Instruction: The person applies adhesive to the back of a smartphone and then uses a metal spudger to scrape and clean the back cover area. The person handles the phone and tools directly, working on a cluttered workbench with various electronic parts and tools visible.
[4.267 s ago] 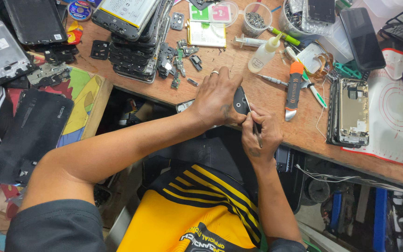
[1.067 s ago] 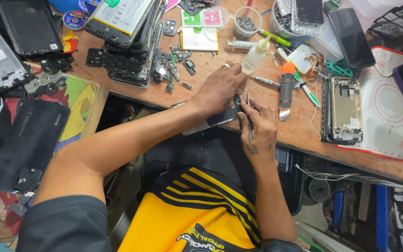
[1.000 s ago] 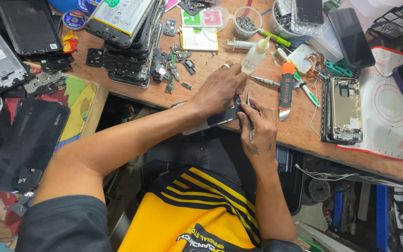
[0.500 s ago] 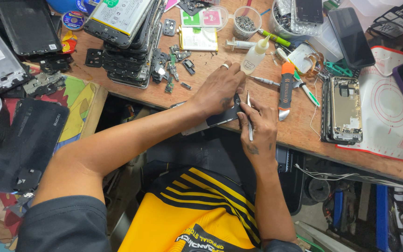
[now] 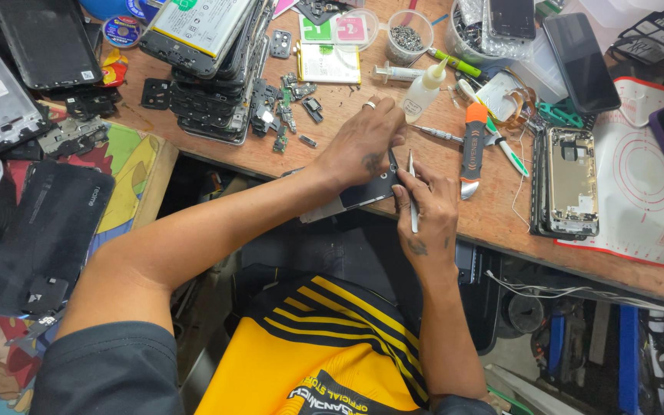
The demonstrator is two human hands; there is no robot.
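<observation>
Wooden desk (image 5: 501,223) was messy while your left hand (image 5: 363,146) gripped the half-open phone (image 5: 366,192) and your right hand (image 5: 424,211) pinched tweezers (image 5: 413,192) beside it.

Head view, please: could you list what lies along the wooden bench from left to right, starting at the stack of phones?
Stack of phones → loose small parts → left hand → right hand → orange-handled tool → opened phone → white work mat.

Worn wood, glossy glass, bare metal

The workbench (image 5: 501,223) is scuffed matt wood; the dark phone (image 5: 578,50) shines glossy; the tweezers (image 5: 413,192) are smooth metal; the squeeze bottle (image 5: 423,91) is translucent plastic.
</observation>
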